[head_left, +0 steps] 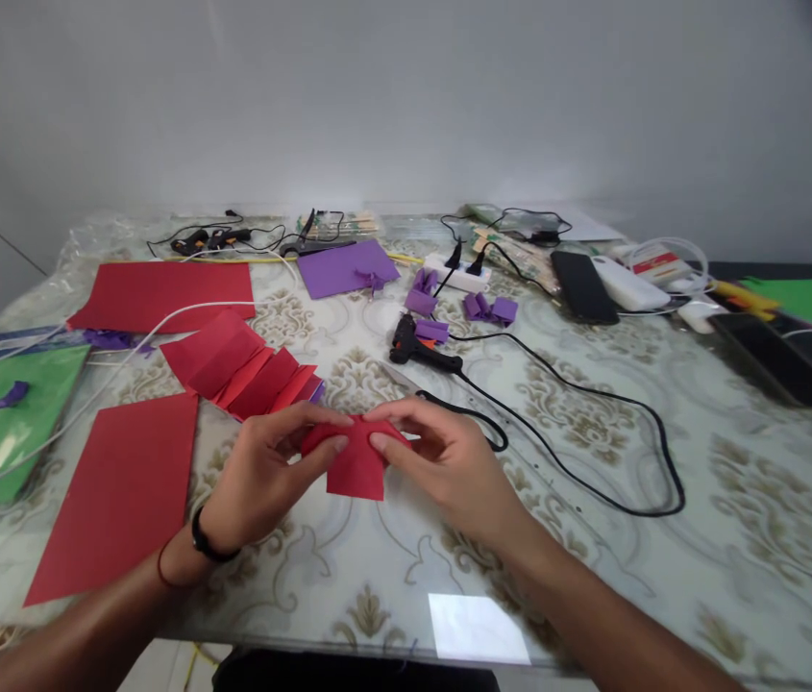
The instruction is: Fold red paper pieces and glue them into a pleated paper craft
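A small piece of folded red paper (pixel 355 473) is held up between both hands over the front middle of the bench (pixel 593 586), with a squarish flap hanging down from its pinched top. The left hand (pixel 254 481), a black band on its wrist, pinches one side between thumb and fingers; the right hand (pixel 445 461) pinches the other, the two thumbs close together on the near face.

Just behind the left hand lies a row of folded red strips (pixel 247 365); nearer the bench's front edge, left of that hand, is a flat red sheet (pixel 121 495). Behind the right hand are a pair of scissors (pixel 496 432), partly hidden, and a black glue gun (pixel 426 348), its cord looping out to the right. Folded purple pieces (pixel 492 309) lie beyond, near a white power strip (pixel 459 273).

Farther out, a green packet (pixel 27 423) lies at the left and a black phone (pixel 584 286) at the right.
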Demonstrator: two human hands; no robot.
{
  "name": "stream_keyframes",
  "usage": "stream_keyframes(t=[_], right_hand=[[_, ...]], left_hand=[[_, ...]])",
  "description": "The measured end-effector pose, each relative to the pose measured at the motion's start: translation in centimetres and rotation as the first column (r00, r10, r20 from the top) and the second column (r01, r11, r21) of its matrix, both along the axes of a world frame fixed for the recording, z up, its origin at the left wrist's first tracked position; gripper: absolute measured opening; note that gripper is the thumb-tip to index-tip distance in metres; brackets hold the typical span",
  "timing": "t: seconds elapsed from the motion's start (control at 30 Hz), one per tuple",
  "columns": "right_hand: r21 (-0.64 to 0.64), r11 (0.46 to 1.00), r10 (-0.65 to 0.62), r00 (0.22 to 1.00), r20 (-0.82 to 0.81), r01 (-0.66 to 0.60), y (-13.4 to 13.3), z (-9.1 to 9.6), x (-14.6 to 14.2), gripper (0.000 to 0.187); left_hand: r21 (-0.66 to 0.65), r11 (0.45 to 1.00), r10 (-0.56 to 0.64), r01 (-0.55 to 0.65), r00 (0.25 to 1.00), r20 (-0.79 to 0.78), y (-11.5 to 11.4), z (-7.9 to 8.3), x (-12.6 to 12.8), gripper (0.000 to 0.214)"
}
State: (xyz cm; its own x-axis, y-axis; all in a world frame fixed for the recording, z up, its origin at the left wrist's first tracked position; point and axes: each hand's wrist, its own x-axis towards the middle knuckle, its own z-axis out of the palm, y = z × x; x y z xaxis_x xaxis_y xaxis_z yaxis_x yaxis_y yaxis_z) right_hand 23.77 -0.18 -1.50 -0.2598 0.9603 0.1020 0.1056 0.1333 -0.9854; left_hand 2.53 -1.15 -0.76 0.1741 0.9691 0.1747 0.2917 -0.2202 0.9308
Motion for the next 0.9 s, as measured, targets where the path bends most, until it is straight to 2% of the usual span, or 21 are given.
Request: stream_keyframes(t=[0.1,0.2,0.37,0.7,0.8,0.9], right_hand=[[-0.028,0.999,-0.044,0.999,-0.006,0.044,0.19,-0.07,0.16,0.024],[-0.036,0.995,-0.090,0.996,0.014,0.090,0.41,0.00,0.48,0.024],[-0.125,0.992,-0.033,0.999,0.015,0.034,0.61,0.18,0.58,0.020],[-0.175,0.984,-0.031,0.998,-0.045,0.023,0.51,0.34,0.40,0.019],[-0.133,0.991,-0.024,0.999,-0.031,0.020,0.45,0.33,0.48,0.023],[-0.063,0.998,-0.026,0.997,0.075,0.031,0.34,0.33,0.63,0.024]], left_hand=[[-0.070,0.998,0.006,0.000,0.996,0.086,0.18,-0.02,-0.09,0.025],[-0.162,0.987,-0.006,0.023,0.995,0.102,0.39,0.06,-0.30,0.023],[-0.231,0.973,0.001,0.030,0.991,0.131,0.54,0.00,-0.54,0.021],[-0.212,0.977,0.064,-0.025,0.981,0.182,0.48,-0.40,-0.92,0.017],[-0.207,0.978,0.002,0.032,0.987,0.162,0.65,-0.08,-0.96,0.014],[-0.190,0.980,-0.053,0.063,0.997,0.056,0.67,0.43,-0.87,0.016]])
